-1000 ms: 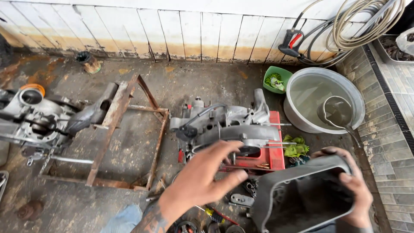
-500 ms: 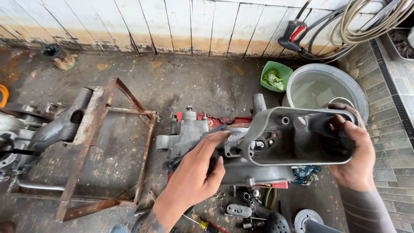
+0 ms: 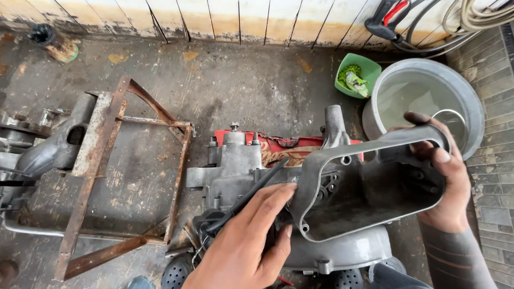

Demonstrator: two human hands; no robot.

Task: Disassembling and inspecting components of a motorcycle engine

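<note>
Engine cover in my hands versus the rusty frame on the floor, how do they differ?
The engine cover is smooth grey cast metal; the rusty frame is brown, corroded bars. The cover is a hollow shell held up by both hands; the frame is an open skeleton lying untouched on the floor. Both are metal.

We had a single view, from the camera on the person's head. It looked steeply down and forward at the concrete floor (image 3: 257,91), with the wall (image 3: 225,16) along the top edge as the far limit. It sat close over the work: the left hand (image 3: 251,241) and right hand (image 3: 447,182) rose from the bottom edge, and the grey engine cover (image 3: 369,187) filled the lower right. With no second view, nothing was shared between views.
</note>
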